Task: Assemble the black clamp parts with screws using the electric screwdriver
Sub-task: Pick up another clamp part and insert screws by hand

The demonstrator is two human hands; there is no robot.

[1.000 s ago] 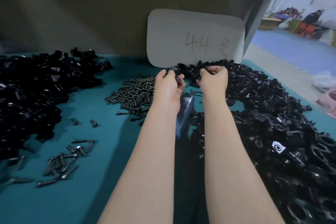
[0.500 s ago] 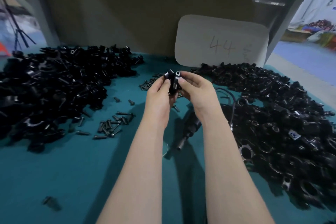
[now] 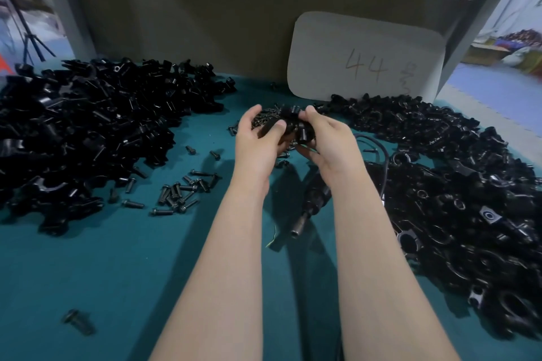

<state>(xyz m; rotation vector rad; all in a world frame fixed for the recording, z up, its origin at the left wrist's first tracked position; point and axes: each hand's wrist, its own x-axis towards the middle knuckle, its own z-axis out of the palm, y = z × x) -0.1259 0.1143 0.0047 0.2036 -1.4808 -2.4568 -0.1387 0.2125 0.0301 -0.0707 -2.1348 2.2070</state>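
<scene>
Clamp parts [image 3: 294,126] sit between my two grips, up off the bench [image 3: 88,267]. My left grip [image 3: 258,145] curls round one side and my right grip [image 3: 333,145] pinches the other, I think to line the pieces up. The electric screwdriver [image 3: 315,199] lies just below my right grip, easy to grab. Loose screws [image 3: 181,193] lie below and left of my left grip. I cannot tell if a screw is in.
</scene>
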